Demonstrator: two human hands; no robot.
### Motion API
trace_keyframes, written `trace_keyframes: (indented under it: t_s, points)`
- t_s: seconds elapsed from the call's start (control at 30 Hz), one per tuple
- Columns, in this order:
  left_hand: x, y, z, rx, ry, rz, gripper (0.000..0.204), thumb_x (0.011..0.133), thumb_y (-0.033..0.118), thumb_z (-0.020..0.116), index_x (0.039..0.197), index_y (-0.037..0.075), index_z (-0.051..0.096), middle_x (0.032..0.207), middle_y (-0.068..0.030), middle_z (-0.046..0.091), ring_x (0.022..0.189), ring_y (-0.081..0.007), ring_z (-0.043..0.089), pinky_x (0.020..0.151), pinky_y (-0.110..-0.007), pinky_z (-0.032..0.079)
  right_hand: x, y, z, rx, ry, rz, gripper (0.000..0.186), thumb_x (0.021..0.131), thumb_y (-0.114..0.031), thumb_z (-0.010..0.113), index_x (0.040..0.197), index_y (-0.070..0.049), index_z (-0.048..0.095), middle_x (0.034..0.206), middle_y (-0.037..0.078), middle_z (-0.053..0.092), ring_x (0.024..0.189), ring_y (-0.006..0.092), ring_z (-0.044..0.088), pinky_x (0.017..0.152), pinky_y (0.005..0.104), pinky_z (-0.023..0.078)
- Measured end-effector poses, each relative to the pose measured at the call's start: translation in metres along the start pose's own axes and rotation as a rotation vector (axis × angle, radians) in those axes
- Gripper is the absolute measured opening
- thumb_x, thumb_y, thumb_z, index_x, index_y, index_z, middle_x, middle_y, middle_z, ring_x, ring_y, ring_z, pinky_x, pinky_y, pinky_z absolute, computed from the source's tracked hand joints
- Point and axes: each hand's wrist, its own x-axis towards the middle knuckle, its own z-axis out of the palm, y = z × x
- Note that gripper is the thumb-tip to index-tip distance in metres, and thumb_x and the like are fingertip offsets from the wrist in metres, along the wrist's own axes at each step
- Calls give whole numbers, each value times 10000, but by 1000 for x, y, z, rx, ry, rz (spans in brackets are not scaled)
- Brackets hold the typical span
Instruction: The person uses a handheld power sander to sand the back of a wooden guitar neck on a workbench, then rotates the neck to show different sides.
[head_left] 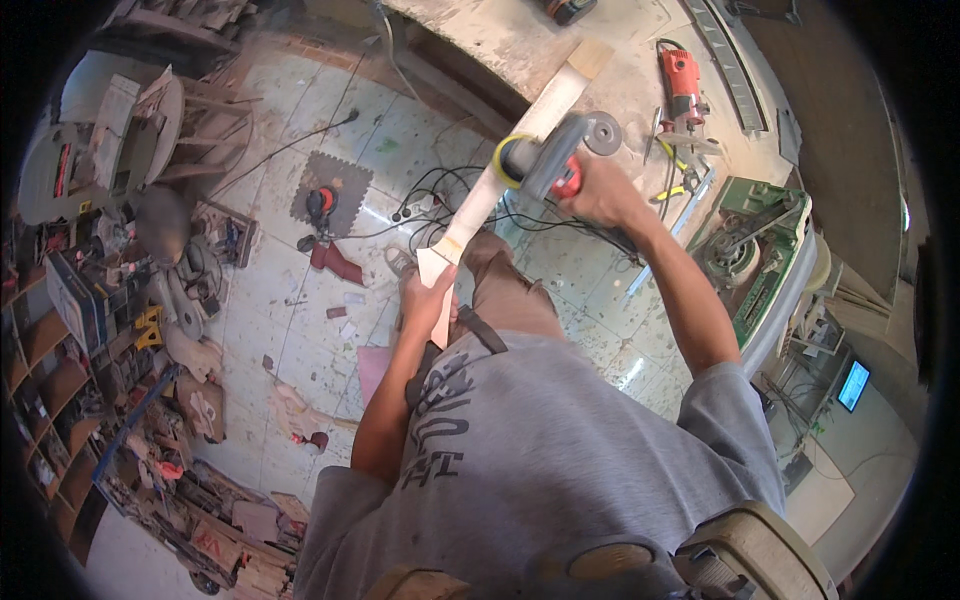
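Note:
A long pale wooden piece [482, 205], flared at its near end, slants from my waist up to the workbench. My left hand [428, 300] is closed round its flared near end, in front of my body. The far end lies on the bench edge. In my right hand [607, 192] is a power sander [545, 165] with a red grip and a dark, partly blurred body. Its yellow-rimmed round pad sits at the middle of the wood, apparently touching it. A grey disc [603, 132] lies on the bench just beyond my right hand.
On the dusty workbench [460, 22] are a red power tool [682, 85] and yellow-handled pliers [672, 190]. A green belt-driven machine [755, 250] stands at right. Black cables [440, 190] tangle on the tiled floor near an orange-and-black tool [320, 203]. Cluttered shelves [55, 350] line the left.

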Motion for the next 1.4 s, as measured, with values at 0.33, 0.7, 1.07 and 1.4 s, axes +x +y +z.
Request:
trace_keyframes:
  t_s: [0.33,0.7,1.07,1.4]
  points:
    - [-7,14,-4,16,-4,-45,434,950,413,769,1045,19,612,658,-82,626,466,-178,602,418,-330,499,7,-3,0,-72,13,59,588,657,-292,842,1098,23,613,939,278,715,937,450,703,845,493,546]
    - [-1,17,-12,3,-48,-57,405,953,397,756,1057,24,641,685,-84,651,470,-182,623,422,-327,524,-19,-63,18,-186,-87,28,611,638,-311,857,1081,36,619,944,292,718,961,465,703,855,509,560]
    - [4,14,-15,26,-34,-37,413,951,389,767,1043,17,613,692,-82,659,490,-186,632,430,-334,519,-23,-74,28,-187,-108,4,632,623,-339,857,1091,23,633,956,296,723,947,465,708,845,510,563]
    - [-2,16,-16,2,-54,-33,425,940,411,778,1013,17,638,680,-91,658,481,-191,629,428,-342,521,-5,-64,31,-131,7,5,585,647,-324,831,1074,26,637,932,263,720,912,435,704,841,481,548]
